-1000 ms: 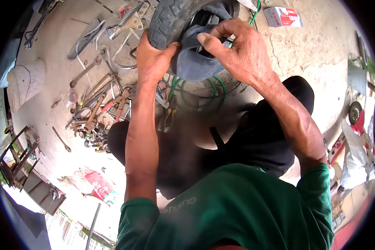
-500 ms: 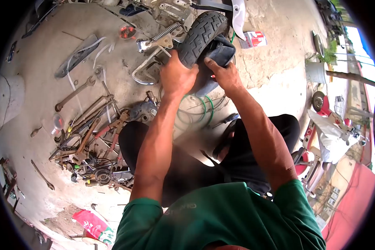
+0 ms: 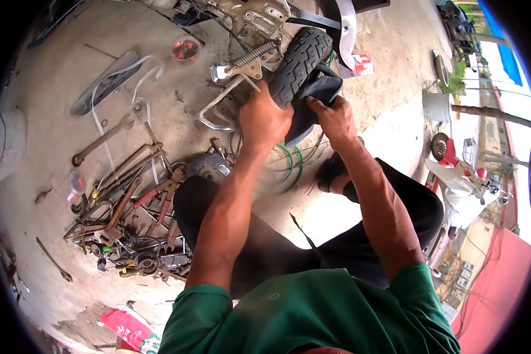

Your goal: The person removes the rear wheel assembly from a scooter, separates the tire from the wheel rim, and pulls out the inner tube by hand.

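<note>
A black treaded tire point(image 3: 301, 64) stands at the upper middle, beside a coil spring and metal frame. My left hand point(image 3: 264, 120) grips the tire's near left edge, its fingers partly hidden behind the rubber. Out of the tire's right side bulges a dark, limp inner tube point(image 3: 324, 88). My right hand point(image 3: 335, 118) is closed on the tube, thumb on top. Between my hands the tube hangs down below the tire.
Wrenches, pliers and other tools point(image 3: 124, 212) lie heaped on the floor at left. A bent chrome bar point(image 3: 209, 112) is left of the tire. Green hose point(image 3: 292, 168) coils below it. A red and white box point(image 3: 360, 65) lies at right.
The view has shifted, showing more of the vehicle frame. My right hand, earlier raised with its fingers curled at the wheel, is now lower on the tube. My left hand still grips the tire.
</note>
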Demonstrator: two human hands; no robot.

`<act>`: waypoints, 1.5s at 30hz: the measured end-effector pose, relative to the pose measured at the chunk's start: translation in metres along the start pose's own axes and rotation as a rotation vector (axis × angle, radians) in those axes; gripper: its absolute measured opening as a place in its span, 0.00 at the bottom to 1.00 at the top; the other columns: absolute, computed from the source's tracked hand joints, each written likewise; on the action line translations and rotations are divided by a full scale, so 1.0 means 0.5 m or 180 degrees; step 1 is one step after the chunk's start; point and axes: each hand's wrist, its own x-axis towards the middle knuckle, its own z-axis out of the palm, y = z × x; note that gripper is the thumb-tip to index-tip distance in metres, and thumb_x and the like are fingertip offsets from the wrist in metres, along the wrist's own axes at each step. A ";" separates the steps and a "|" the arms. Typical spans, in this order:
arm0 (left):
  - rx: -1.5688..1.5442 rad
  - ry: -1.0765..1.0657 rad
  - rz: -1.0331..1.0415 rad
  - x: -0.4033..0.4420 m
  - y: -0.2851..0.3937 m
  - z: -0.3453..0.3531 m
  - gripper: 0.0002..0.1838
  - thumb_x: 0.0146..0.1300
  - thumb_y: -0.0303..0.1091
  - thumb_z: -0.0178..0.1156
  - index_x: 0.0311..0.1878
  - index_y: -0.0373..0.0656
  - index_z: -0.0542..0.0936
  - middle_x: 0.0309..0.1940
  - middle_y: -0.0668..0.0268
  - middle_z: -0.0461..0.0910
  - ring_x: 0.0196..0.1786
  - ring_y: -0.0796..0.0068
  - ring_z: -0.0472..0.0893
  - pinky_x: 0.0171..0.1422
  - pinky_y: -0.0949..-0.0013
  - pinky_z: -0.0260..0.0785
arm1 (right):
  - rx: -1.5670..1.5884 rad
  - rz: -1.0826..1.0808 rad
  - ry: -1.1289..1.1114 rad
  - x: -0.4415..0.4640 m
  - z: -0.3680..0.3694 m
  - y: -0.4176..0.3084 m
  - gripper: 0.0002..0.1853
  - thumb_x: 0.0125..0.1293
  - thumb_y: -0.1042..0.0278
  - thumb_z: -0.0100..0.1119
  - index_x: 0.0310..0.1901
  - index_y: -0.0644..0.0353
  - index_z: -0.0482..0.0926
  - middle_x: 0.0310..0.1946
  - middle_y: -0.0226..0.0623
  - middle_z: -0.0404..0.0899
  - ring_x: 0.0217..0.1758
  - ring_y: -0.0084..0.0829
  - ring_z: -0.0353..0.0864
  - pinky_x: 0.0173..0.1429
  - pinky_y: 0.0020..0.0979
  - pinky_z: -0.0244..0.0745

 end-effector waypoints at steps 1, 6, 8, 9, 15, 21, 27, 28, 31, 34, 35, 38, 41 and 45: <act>0.0002 0.0053 0.0062 -0.002 -0.002 0.003 0.29 0.53 0.39 0.75 0.55 0.38 0.75 0.42 0.41 0.87 0.48 0.34 0.86 0.54 0.43 0.79 | 0.0124 0.0179 -0.0050 0.005 -0.001 0.002 0.24 0.64 0.55 0.76 0.48 0.71 0.86 0.38 0.39 0.89 0.37 0.27 0.86 0.45 0.34 0.81; -0.0057 -0.0054 0.0059 0.004 0.000 0.007 0.25 0.54 0.39 0.73 0.49 0.37 0.74 0.39 0.43 0.85 0.45 0.35 0.85 0.51 0.41 0.78 | -0.0046 0.0385 -0.0167 0.017 0.023 -0.018 0.26 0.62 0.53 0.77 0.50 0.70 0.87 0.47 0.46 0.90 0.48 0.33 0.89 0.55 0.35 0.80; -0.0058 0.0036 0.0052 0.004 -0.005 0.003 0.26 0.54 0.39 0.74 0.53 0.39 0.76 0.38 0.43 0.86 0.46 0.34 0.85 0.50 0.41 0.78 | 0.0326 0.0211 -0.0321 0.020 0.028 -0.021 0.26 0.62 0.53 0.77 0.51 0.69 0.87 0.46 0.46 0.90 0.47 0.34 0.89 0.54 0.35 0.80; -0.0026 0.0073 0.0073 0.006 -0.008 0.004 0.26 0.54 0.39 0.74 0.53 0.39 0.76 0.38 0.43 0.86 0.46 0.34 0.85 0.50 0.42 0.78 | 0.0523 0.0134 -0.0395 0.024 0.029 -0.018 0.26 0.62 0.53 0.77 0.51 0.69 0.87 0.46 0.46 0.91 0.47 0.34 0.89 0.54 0.35 0.80; -0.0125 0.0193 0.0212 -0.001 -0.008 0.011 0.24 0.53 0.37 0.72 0.48 0.38 0.74 0.38 0.43 0.84 0.43 0.37 0.85 0.49 0.42 0.78 | -0.0173 -0.0054 -0.0481 0.045 0.012 -0.008 0.26 0.66 0.49 0.72 0.55 0.65 0.86 0.48 0.49 0.90 0.51 0.38 0.90 0.56 0.38 0.80; -0.0004 0.0032 0.0124 -0.003 -0.005 0.007 0.26 0.52 0.40 0.75 0.49 0.38 0.74 0.38 0.44 0.85 0.43 0.36 0.85 0.49 0.42 0.79 | 0.0091 0.0416 -0.0269 0.043 0.011 -0.005 0.33 0.59 0.49 0.79 0.59 0.66 0.83 0.52 0.46 0.89 0.55 0.37 0.88 0.58 0.38 0.81; -0.0055 0.0051 0.0181 0.004 -0.009 0.005 0.28 0.53 0.41 0.76 0.51 0.38 0.74 0.43 0.45 0.85 0.46 0.37 0.85 0.51 0.43 0.79 | 0.1764 0.0529 -0.0851 0.072 -0.006 0.042 0.23 0.68 0.60 0.74 0.59 0.65 0.83 0.52 0.38 0.88 0.53 0.31 0.87 0.60 0.32 0.80; -0.0062 0.0001 0.0152 -0.002 -0.010 0.004 0.28 0.53 0.41 0.75 0.51 0.38 0.74 0.43 0.45 0.85 0.47 0.37 0.85 0.51 0.43 0.79 | 0.1703 0.0445 -0.0906 0.075 -0.011 0.060 0.23 0.68 0.60 0.74 0.59 0.65 0.83 0.52 0.38 0.88 0.53 0.31 0.86 0.61 0.31 0.79; -0.0037 -0.0137 0.0055 0.001 -0.005 -0.004 0.27 0.54 0.40 0.76 0.51 0.38 0.74 0.43 0.46 0.85 0.47 0.37 0.85 0.52 0.43 0.79 | 0.1495 0.0337 -0.1027 0.078 -0.026 0.071 0.22 0.70 0.60 0.72 0.57 0.67 0.83 0.51 0.37 0.88 0.54 0.29 0.85 0.64 0.30 0.76; -0.0007 -0.0232 -0.0008 0.002 -0.009 -0.005 0.31 0.54 0.41 0.75 0.57 0.36 0.74 0.45 0.42 0.85 0.49 0.37 0.86 0.55 0.44 0.78 | 0.1544 0.0166 -0.1133 0.082 -0.024 0.080 0.20 0.72 0.60 0.70 0.57 0.67 0.84 0.51 0.36 0.87 0.54 0.27 0.84 0.64 0.30 0.75; 0.0010 -0.0260 -0.0027 0.003 -0.008 -0.005 0.33 0.54 0.41 0.75 0.59 0.35 0.74 0.45 0.40 0.86 0.50 0.36 0.86 0.56 0.45 0.79 | 0.1554 0.0209 -0.1129 0.084 -0.025 0.083 0.19 0.71 0.63 0.71 0.58 0.66 0.83 0.52 0.36 0.87 0.56 0.29 0.83 0.66 0.32 0.75; -0.0020 -0.0320 -0.0062 0.005 -0.008 -0.007 0.33 0.54 0.40 0.74 0.60 0.36 0.74 0.46 0.40 0.85 0.51 0.36 0.85 0.57 0.45 0.78 | 0.1570 0.0303 -0.1071 0.088 -0.024 0.089 0.19 0.69 0.69 0.73 0.58 0.63 0.81 0.53 0.35 0.86 0.58 0.32 0.84 0.68 0.34 0.75; -0.0213 -0.0461 -0.0110 0.008 -0.017 -0.007 0.33 0.54 0.39 0.74 0.60 0.36 0.74 0.46 0.40 0.85 0.51 0.37 0.85 0.56 0.46 0.79 | 0.1292 0.0153 -0.0881 0.077 -0.013 0.077 0.21 0.72 0.59 0.71 0.58 0.66 0.84 0.51 0.35 0.88 0.54 0.26 0.83 0.65 0.30 0.74; -0.0239 -0.0511 -0.0051 0.018 -0.027 -0.011 0.33 0.53 0.38 0.74 0.61 0.35 0.75 0.46 0.40 0.85 0.52 0.38 0.86 0.58 0.48 0.79 | 0.1031 0.0267 -0.0777 0.074 -0.010 0.056 0.20 0.70 0.59 0.72 0.55 0.65 0.86 0.50 0.34 0.88 0.53 0.27 0.84 0.63 0.31 0.75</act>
